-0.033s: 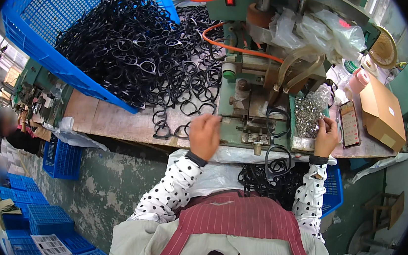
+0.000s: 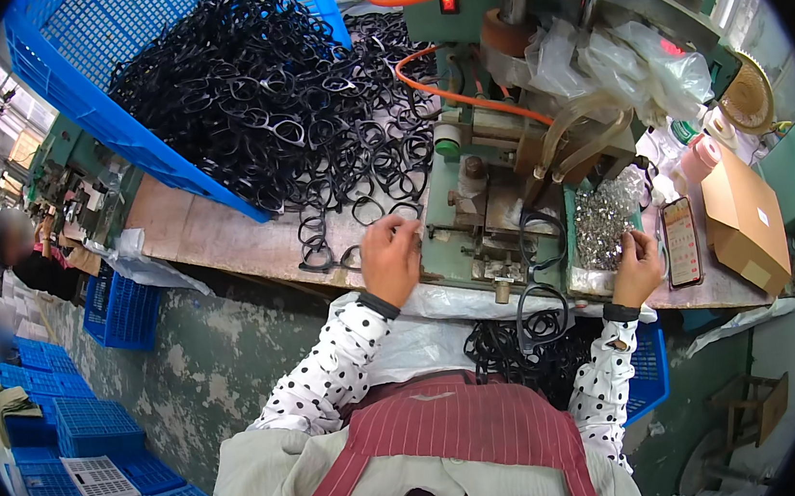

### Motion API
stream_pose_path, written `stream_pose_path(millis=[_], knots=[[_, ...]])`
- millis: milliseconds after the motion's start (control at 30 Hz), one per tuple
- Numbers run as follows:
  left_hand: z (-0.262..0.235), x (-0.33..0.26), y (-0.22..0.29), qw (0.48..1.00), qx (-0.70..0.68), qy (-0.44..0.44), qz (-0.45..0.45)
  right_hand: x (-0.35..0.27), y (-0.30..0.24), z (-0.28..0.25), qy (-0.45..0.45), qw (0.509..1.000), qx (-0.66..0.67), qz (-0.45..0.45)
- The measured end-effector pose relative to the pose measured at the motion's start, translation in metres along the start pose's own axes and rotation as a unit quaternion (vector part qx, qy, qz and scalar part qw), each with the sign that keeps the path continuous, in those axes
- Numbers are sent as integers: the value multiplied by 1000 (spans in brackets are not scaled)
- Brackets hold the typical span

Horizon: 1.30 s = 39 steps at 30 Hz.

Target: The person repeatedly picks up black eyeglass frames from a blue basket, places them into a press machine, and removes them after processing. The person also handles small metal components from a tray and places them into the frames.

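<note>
My left hand (image 2: 389,260) is over the table's front edge, left of the green machine (image 2: 446,252). Its fingers are loosely bent and somewhat apart, close to dark eyeglass frames (image 2: 367,210); nothing shows in them. My right hand (image 2: 636,269) is at the near right corner of a tray (image 2: 595,281) of small shiny metal parts (image 2: 599,232). The thumb and fingers there are pinched together, and whatever they hold is too small to name. Between my hands, a black eyeglass frame (image 2: 527,261) hangs at the machine's front. Its lower rim dangles past the edge.
A tilted blue crate (image 2: 207,186) spills a heap of frames (image 2: 237,100) onto the table. More frames (image 2: 495,349) lie in my lap area, beside another blue crate (image 2: 648,377). Right of the tray are a phone (image 2: 681,242) and a cardboard box (image 2: 744,221). An orange hose (image 2: 478,94) crosses the machine.
My left hand has moved slightly left, away from the machine's edge. My right hand stays at the tray, almost unmoved.
</note>
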State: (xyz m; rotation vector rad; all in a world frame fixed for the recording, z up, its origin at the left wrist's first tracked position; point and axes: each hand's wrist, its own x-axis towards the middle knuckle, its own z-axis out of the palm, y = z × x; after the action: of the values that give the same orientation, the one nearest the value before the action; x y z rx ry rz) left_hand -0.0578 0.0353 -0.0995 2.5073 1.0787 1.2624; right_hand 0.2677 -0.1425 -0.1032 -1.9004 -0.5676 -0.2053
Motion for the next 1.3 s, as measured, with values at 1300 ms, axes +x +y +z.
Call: stream_pose_path(millis=[1300], knots=[[-26,60,114,854,-292,-33,429,-35,-176,35,-189,922,338,-1]])
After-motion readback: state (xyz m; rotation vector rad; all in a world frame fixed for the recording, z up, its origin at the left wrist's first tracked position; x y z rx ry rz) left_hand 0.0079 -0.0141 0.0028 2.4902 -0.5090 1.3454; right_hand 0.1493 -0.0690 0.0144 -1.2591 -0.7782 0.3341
